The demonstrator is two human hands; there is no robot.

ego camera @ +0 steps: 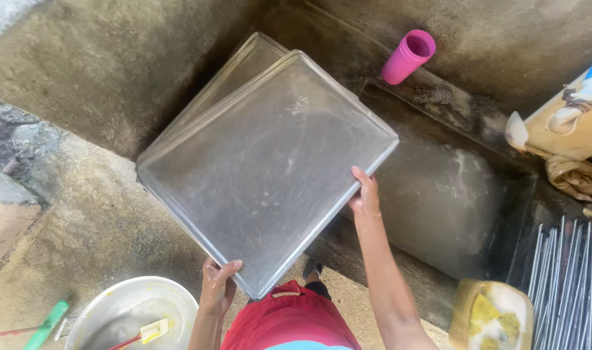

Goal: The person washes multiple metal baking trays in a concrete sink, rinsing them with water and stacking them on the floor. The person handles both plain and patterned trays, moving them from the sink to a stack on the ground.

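Both hands grip a big metal baking tray (263, 168), held tilted over the concrete floor. Left hand (217, 285) pinches the near corner, fingers curled over the rim; right hand (365, 194) clasps the right edge. 2nd tray (244, 65) leans on the wall just behind. Pink cup (407, 56) up on the ledge; metal basin (130, 311) w/ yellow brush (153, 330) bottom left.

I see tray (263, 168) in front of second tray (244, 65) | cup (407, 56) behind right | basin (130, 311) near left, brush (152, 331) in it | rods (562, 279) far right
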